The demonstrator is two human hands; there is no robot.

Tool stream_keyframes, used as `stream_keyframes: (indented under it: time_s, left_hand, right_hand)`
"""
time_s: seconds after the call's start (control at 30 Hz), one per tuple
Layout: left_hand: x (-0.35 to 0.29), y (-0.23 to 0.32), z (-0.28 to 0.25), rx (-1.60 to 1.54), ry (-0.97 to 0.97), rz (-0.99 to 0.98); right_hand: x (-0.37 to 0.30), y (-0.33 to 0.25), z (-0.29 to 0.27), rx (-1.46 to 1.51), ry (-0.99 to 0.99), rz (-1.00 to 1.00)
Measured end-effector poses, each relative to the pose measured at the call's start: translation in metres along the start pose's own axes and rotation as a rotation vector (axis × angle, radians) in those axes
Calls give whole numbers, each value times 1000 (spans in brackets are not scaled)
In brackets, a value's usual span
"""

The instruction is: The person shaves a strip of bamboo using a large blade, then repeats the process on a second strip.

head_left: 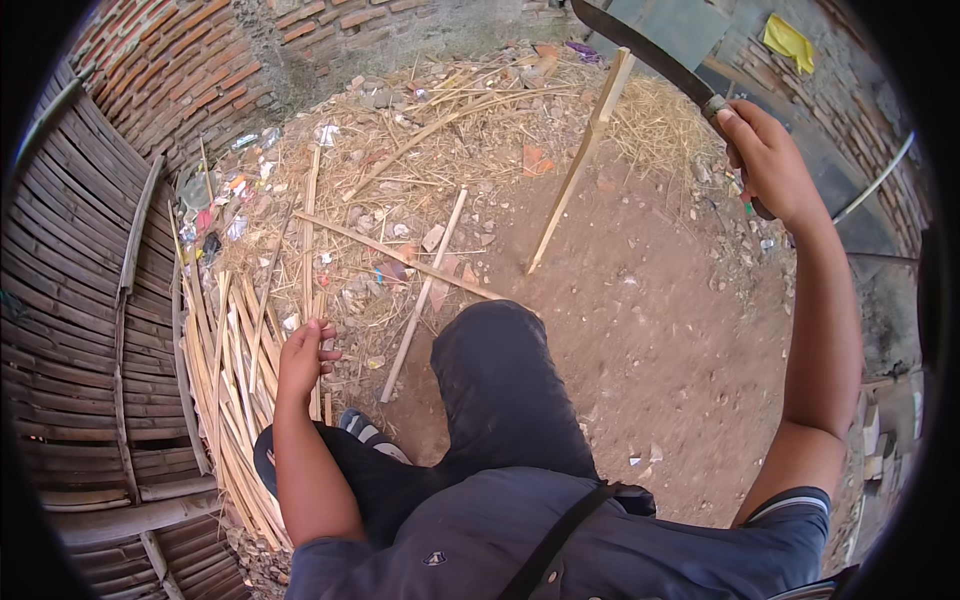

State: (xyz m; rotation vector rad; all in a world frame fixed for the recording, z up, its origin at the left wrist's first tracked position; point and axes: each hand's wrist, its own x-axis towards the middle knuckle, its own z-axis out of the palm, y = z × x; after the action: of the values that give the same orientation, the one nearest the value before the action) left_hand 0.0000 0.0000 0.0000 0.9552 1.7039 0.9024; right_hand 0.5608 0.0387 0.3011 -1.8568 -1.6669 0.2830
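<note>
While the right hand (pixel 768 160) is raised at upper right, its fingers are clenched around the handle of a machete (pixel 640 45), blade pointing up-left. A stake (pixel 580 160) stands tilted in the dirt (pixel 640 340) below the blade. The left hand (pixel 305 355) grasps a thin strip (pixel 312 240) at the bamboo strip pile (pixel 235 400), beside a woven wall (pixel 70 300).
</note>
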Motion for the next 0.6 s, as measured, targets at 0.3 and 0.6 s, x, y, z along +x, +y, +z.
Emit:
stream_keyframes:
  time_s: [0.3,0.6]
  left_hand:
    - [-7,0,-2,2,3,18]
    - [-3,1,0,-2,-9,11]
  right_hand:
    - [-13,-7,-6,-12,182,-111]
    - [-4,-11,31,-235,9,-198]
